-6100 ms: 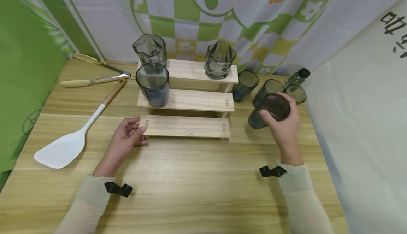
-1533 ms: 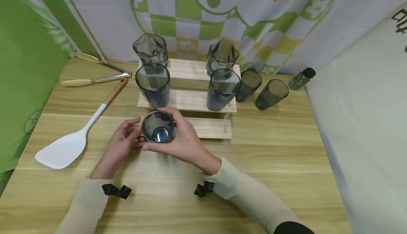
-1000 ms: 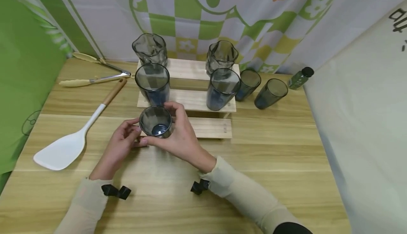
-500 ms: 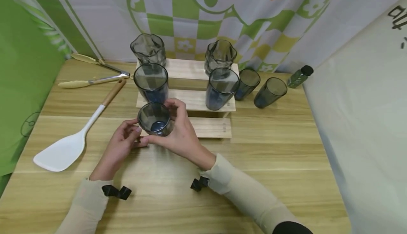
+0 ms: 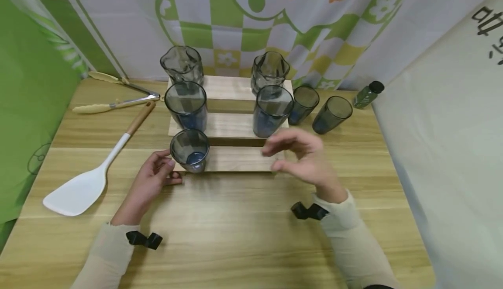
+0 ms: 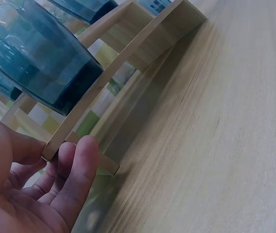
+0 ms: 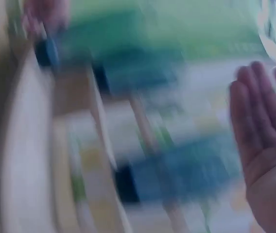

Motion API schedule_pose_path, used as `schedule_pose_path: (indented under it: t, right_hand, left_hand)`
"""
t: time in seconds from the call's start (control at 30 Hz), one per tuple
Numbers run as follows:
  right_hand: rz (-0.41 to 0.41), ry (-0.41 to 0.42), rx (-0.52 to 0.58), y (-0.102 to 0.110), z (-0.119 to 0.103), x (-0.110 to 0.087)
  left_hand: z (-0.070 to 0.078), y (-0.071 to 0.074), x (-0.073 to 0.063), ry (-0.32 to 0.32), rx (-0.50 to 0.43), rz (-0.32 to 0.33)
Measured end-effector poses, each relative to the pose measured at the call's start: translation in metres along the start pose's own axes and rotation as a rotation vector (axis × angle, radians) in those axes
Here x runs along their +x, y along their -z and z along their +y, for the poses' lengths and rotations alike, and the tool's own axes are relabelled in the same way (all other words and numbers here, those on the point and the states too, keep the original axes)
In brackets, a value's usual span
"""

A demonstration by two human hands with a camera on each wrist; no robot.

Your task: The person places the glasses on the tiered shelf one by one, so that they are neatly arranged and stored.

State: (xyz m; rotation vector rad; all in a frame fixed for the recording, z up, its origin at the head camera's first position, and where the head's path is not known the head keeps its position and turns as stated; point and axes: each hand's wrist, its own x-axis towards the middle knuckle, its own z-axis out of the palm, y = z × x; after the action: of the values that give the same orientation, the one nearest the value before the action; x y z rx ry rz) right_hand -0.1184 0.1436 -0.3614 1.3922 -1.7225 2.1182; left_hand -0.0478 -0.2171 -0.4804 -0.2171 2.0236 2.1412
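Observation:
A three-step wooden shelf rack stands on the table. My left hand pinches the left end of its lowest step; in the left wrist view the thumb lies above the board and the fingers curl below it. A smoky drinking glass stands upright at that end, close to the left fingertips. Over the right end of the same step is my right hand, fingers apart from the thumb and nothing between them. Two taller glasses, left and right, stand on the middle step.
Two wavy glasses, left and right, stand on the top step. Right of the rack are two more tumblers, near and far, and a dark-capped bottle. Left lie tongs and a white spatula.
My right hand has put a glass on the middle step's right end, set another on the lowest step's left end, let go and moved right. The left hand keeps its hold on the rack.

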Motion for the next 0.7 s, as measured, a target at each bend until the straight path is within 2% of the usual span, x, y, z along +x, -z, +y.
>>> schedule_pose_path:
  t: [0.07, 0.13, 0.2, 0.27, 0.37, 0.43, 0.5, 0.6, 0.7]
  right_hand:
    - [0.166, 0.042, -0.009, 0.033, -0.006, -0.001]
    - [0.359, 0.050, -0.040, 0.065, -0.004, -0.003]
    - [0.506, 0.004, -0.143, 0.098, 0.002, -0.007]
    - [0.603, -0.093, -0.302, 0.127, 0.014, -0.014]
    - [0.636, -0.335, -0.544, 0.158, 0.029, -0.028]
    - [0.623, -0.513, -0.615, 0.169, 0.036, -0.037]
    - [0.590, -0.660, -0.618, 0.174, 0.042, -0.043]
    - [0.579, -0.741, -0.550, 0.180, 0.053, -0.052]
    - [0.574, -0.744, -0.522, 0.184, 0.063, -0.056]
  left_hand:
    - [-0.002, -0.001, 0.001, -0.009, -0.013, 0.003]
    - [-0.003, -0.001, 0.001, -0.017, -0.023, 0.003]
    - [-0.004, -0.002, 0.001, -0.021, -0.026, 0.002]
    - [-0.003, -0.001, 0.001, -0.013, -0.019, 0.000]
    - [-0.002, -0.001, 0.001, 0.002, -0.003, -0.004]
    - [-0.003, -0.001, 0.001, 0.009, 0.000, -0.002]
    - [-0.003, -0.001, 0.000, 0.010, 0.004, 0.006]
    - [-0.003, -0.001, 0.000, 0.008, 0.003, 0.014]
    - [-0.003, 0.000, 0.000, 0.001, 0.004, 0.022]
